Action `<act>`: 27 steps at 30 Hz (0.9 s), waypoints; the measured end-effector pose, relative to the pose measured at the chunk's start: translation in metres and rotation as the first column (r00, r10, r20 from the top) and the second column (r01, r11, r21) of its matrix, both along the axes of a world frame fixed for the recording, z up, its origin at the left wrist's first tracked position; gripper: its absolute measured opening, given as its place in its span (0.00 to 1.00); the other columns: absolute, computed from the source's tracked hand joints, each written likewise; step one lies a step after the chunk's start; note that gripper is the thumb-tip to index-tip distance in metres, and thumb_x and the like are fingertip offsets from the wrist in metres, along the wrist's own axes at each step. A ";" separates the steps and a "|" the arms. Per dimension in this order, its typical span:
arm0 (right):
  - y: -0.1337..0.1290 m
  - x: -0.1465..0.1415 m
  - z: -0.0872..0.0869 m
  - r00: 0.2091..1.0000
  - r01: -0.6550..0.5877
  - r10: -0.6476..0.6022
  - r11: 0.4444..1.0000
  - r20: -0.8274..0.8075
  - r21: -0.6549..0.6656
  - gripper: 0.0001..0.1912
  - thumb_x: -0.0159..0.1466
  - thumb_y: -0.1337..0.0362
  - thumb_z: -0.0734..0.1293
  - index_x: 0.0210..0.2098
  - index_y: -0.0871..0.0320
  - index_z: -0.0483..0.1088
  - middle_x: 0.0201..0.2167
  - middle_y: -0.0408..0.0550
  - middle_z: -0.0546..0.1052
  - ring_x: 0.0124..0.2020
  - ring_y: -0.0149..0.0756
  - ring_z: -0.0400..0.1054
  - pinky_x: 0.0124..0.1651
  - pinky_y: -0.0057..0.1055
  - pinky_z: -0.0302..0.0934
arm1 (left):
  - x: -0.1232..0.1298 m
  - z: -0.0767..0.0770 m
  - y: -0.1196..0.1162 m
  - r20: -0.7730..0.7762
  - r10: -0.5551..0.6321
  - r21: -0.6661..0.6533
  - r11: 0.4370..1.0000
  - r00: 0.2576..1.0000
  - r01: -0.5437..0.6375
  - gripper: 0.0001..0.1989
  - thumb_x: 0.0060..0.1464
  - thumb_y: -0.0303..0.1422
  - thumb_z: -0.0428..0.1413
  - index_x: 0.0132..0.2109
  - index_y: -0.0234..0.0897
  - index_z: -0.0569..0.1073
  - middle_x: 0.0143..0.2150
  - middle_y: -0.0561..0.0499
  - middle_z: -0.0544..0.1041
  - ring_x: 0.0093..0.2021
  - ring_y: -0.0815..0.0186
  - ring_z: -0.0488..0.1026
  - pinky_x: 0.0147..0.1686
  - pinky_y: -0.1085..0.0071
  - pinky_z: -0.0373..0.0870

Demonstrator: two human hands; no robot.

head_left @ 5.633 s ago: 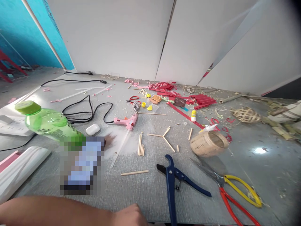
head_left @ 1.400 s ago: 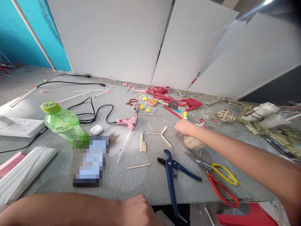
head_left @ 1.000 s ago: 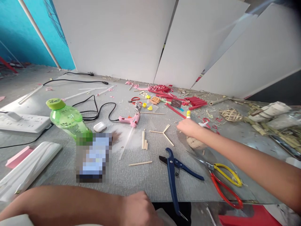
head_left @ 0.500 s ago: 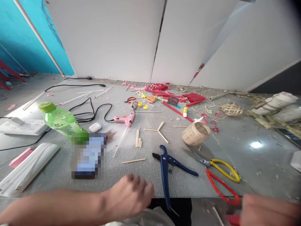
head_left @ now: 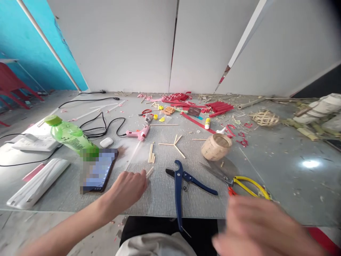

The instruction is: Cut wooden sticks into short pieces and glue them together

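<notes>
My left hand (head_left: 130,185) is closed on a short wooden stick (head_left: 150,172), whose end sticks out past the fingers above the table. Low on the right, my right hand (head_left: 255,225) is smeared by motion; its fingers do not show clearly. It covers part of the red handle of the scissors (head_left: 250,187). Between the hands lies a dark blue cutter (head_left: 178,192), its handles spread. Beyond it, several sticks form a branching shape (head_left: 174,144), and a small group of short sticks (head_left: 151,156) lies to its left. A round wooden cup (head_left: 215,146) stands behind the scissors.
Left are a smartphone (head_left: 99,170), green bottle (head_left: 70,135), earbud case (head_left: 106,142), white power bank (head_left: 39,183) and power strip (head_left: 39,142). A pink glue gun (head_left: 138,133) lies farther back. Red strips (head_left: 218,107), a glue bottle (head_left: 207,123) and a woven ball (head_left: 264,118) lie beyond.
My left hand has moved forward and left to the lone stick, which is now tilted in its fingers. My right hand has come left, over the scissors' handle. The view has shifted slightly.
</notes>
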State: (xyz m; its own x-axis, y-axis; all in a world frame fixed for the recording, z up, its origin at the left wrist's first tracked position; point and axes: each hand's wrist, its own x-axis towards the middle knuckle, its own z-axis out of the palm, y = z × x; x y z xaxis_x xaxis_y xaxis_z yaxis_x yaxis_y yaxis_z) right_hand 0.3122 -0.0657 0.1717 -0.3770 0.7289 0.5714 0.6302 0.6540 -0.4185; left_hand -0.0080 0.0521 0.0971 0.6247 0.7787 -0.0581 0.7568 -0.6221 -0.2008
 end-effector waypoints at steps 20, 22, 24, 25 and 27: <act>0.183 -0.099 -0.097 0.923 0.112 0.020 0.941 0.384 -0.319 0.13 0.68 0.57 0.73 0.48 0.56 0.78 0.31 0.46 0.82 0.35 0.42 0.78 0.36 0.33 0.62 | 0.001 -0.025 0.031 0.495 0.862 -0.806 0.408 0.110 0.429 0.11 0.58 0.42 0.54 0.39 0.40 0.66 0.21 0.55 0.74 0.15 0.72 0.62 0.15 0.77 0.51; 0.181 -0.095 -0.098 0.937 0.097 0.016 0.948 0.350 -0.304 0.13 0.68 0.57 0.73 0.48 0.57 0.78 0.29 0.44 0.80 0.33 0.41 0.77 0.36 0.33 0.61 | 0.002 -0.027 0.030 0.486 0.862 -0.817 0.391 0.141 0.424 0.13 0.60 0.45 0.54 0.37 0.39 0.67 0.22 0.52 0.76 0.15 0.71 0.64 0.15 0.76 0.52; 0.176 -0.088 -0.097 0.952 0.072 0.016 0.958 0.304 -0.276 0.14 0.68 0.56 0.72 0.49 0.57 0.77 0.27 0.42 0.79 0.31 0.39 0.76 0.36 0.33 0.62 | 0.004 -0.027 0.029 0.480 0.861 -0.828 0.381 0.168 0.411 0.17 0.62 0.48 0.55 0.37 0.37 0.70 0.26 0.49 0.79 0.17 0.70 0.68 0.15 0.76 0.55; 0.172 -0.084 -0.096 0.959 0.059 0.018 0.964 0.284 -0.261 0.15 0.69 0.55 0.71 0.50 0.56 0.76 0.27 0.42 0.78 0.31 0.37 0.75 0.37 0.33 0.63 | 0.005 -0.026 0.029 0.481 0.858 -0.831 0.380 0.182 0.406 0.19 0.62 0.49 0.56 0.38 0.35 0.72 0.29 0.46 0.81 0.19 0.70 0.70 0.16 0.76 0.56; 0.164 -0.076 -0.095 0.976 0.019 0.028 0.977 0.216 -0.213 0.16 0.71 0.53 0.69 0.52 0.56 0.75 0.27 0.41 0.77 0.30 0.34 0.74 0.38 0.32 0.64 | 0.007 -0.024 0.028 0.505 0.834 -0.828 0.396 0.221 0.396 0.24 0.62 0.52 0.57 0.41 0.33 0.77 0.33 0.45 0.82 0.21 0.70 0.72 0.17 0.76 0.59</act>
